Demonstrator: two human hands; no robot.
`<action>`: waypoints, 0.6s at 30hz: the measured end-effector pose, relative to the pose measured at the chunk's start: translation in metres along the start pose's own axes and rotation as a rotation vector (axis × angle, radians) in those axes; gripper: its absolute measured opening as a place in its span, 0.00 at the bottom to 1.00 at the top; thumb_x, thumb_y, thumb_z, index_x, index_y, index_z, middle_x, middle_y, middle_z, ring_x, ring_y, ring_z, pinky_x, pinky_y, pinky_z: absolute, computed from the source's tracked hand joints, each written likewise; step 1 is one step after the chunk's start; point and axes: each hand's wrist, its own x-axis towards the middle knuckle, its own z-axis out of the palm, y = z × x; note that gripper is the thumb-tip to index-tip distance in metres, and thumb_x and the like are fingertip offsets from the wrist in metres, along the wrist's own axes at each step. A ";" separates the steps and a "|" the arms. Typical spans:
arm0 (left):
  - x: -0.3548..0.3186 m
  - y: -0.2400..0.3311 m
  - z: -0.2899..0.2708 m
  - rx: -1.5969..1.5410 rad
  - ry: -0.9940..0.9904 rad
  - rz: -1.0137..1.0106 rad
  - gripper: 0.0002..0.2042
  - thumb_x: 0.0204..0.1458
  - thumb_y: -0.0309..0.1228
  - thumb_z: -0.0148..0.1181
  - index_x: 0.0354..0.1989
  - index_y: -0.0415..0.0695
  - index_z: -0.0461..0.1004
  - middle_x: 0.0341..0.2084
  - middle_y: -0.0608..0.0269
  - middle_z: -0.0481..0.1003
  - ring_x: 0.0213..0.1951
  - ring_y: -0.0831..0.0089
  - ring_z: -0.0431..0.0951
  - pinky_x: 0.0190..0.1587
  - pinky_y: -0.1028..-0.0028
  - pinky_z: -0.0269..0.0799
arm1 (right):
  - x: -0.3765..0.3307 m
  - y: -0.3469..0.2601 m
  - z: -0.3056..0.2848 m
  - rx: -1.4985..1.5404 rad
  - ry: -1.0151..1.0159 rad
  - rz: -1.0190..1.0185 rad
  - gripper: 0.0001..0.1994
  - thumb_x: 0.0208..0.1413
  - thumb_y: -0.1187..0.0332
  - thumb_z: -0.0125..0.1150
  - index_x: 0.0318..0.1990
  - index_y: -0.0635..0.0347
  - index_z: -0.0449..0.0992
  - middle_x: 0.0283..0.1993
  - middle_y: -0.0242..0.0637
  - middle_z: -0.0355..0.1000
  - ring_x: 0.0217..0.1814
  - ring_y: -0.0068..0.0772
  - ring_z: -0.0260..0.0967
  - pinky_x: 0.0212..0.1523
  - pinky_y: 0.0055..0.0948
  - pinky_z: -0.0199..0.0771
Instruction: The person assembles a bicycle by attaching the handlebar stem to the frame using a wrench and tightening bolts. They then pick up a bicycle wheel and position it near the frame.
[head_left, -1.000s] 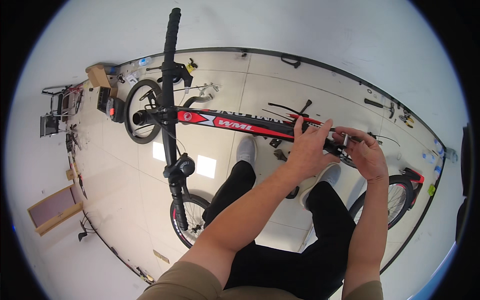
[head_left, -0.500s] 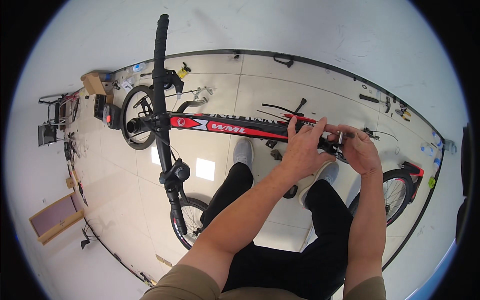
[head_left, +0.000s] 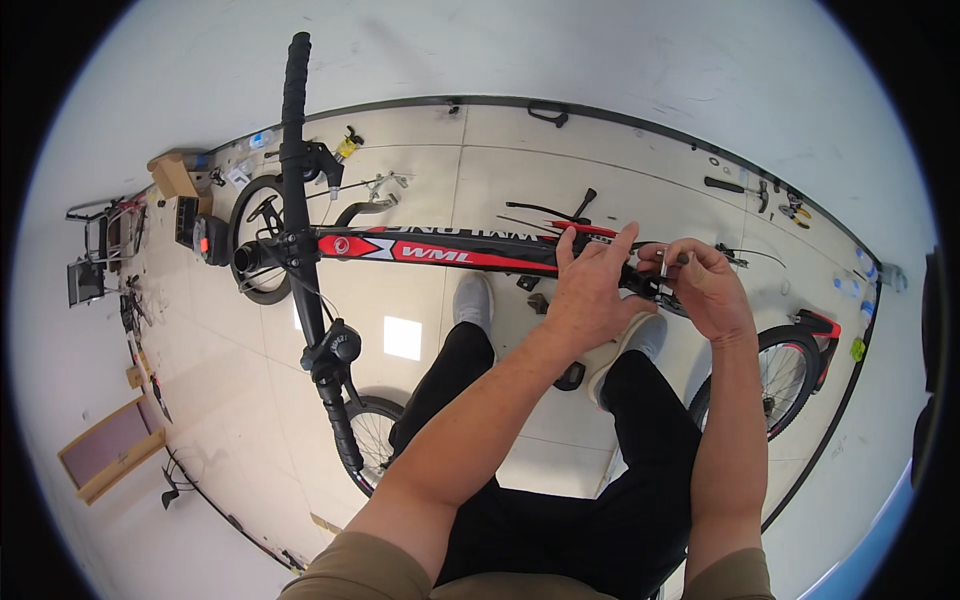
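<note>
Hands are meeting over the rear end of a red and black bicycle frame (head_left: 450, 252), which is running across the view at about knee height, above the person's two pale shoes. Left hand (head_left: 592, 290) is lying across the top tube near the seat end — palm down, fingers spread and lifted, thumb tucked toward the clamp; it is resting on the tube rather than gripping it. Right hand (head_left: 706, 285) is curling just beside it, fingertips pinched around a small silver metal part (head_left: 663, 262) at the seat clamp; whether that part is a bolt or a lever is too small to tell. Black handlebar (head_left: 305, 240) is crossing the frame at the left, its long grip pointing up toward the wall. Rear wheel (head_left: 785, 370) is showing below the right wrist.

Along the left wall a brown cardboard box (head_left: 172, 175) is sitting on the tiled floor — what is inside it cannot be told. Small tools (head_left: 745, 190) are lying scattered by the far wall, well apart from the hands.
</note>
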 end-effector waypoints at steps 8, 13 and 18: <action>0.000 -0.002 0.002 0.026 -0.003 0.008 0.50 0.35 0.41 0.80 0.69 0.43 0.58 0.41 0.63 0.80 0.51 0.64 0.76 0.70 0.45 0.43 | 0.004 0.000 0.026 -0.261 0.326 0.089 0.11 0.60 0.63 0.65 0.41 0.63 0.79 0.40 0.37 0.78 0.42 0.27 0.75 0.47 0.28 0.74; -0.001 -0.003 0.004 0.026 0.017 0.011 0.48 0.36 0.39 0.79 0.68 0.43 0.59 0.39 0.64 0.80 0.50 0.66 0.77 0.70 0.46 0.43 | 0.015 0.001 0.061 -0.522 0.561 0.132 0.11 0.58 0.66 0.66 0.37 0.67 0.81 0.32 0.35 0.78 0.34 0.23 0.72 0.37 0.24 0.72; -0.001 -0.005 0.007 0.009 0.046 0.018 0.37 0.39 0.34 0.76 0.60 0.42 0.67 0.37 0.64 0.79 0.49 0.65 0.77 0.70 0.47 0.43 | 0.029 0.012 0.073 -0.775 0.687 0.068 0.13 0.56 0.64 0.68 0.34 0.70 0.81 0.28 0.35 0.78 0.29 0.23 0.71 0.35 0.23 0.71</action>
